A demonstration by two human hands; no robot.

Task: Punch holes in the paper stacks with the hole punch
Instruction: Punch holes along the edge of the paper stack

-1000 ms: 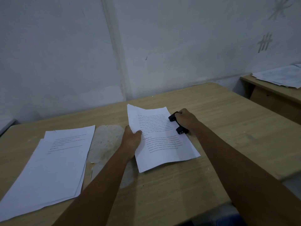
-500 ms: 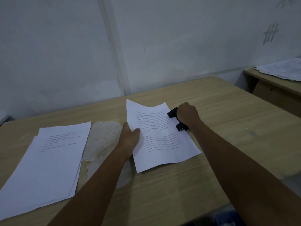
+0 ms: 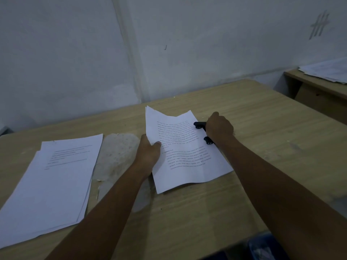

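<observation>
Item: printed paper stack [image 3: 185,147], centre of wooden desk [image 3: 262,147], far corners curled upward, right edge fed into black hole punch [image 3: 203,133].
Left hand [image 3: 148,152]: grip pinched on stack's left edge, thumb on top, fingers beneath, near margin lifted slightly off desk.
Right hand [image 3: 219,126]: laid over punch, palm down, fingers curled around lever; grip closed on punch. Lever travel hidden under hand, so pressed or merely resting not certain in this dim view.
Second item: larger loose stack [image 3: 52,182], left side of desk, well apart, flat, fanned at edges. Holes punched or not: unreadable here.
Also present: pale worn patch [image 3: 116,156] in desk surface between the two stacks; further papers [image 3: 326,70] on a separate desk at far right.
Step in hand, by judgement: punching right margin of centre stack.
Handling notes: edge to be seated fully and squarely against punch's back stop before pressing; sheets squared so holes align through all layers; left grip kept steady to prevent skew; pressure straight down with palm, one firm stroke; curled far corners to be watched, since lifted sheets may slip out of slot.
</observation>
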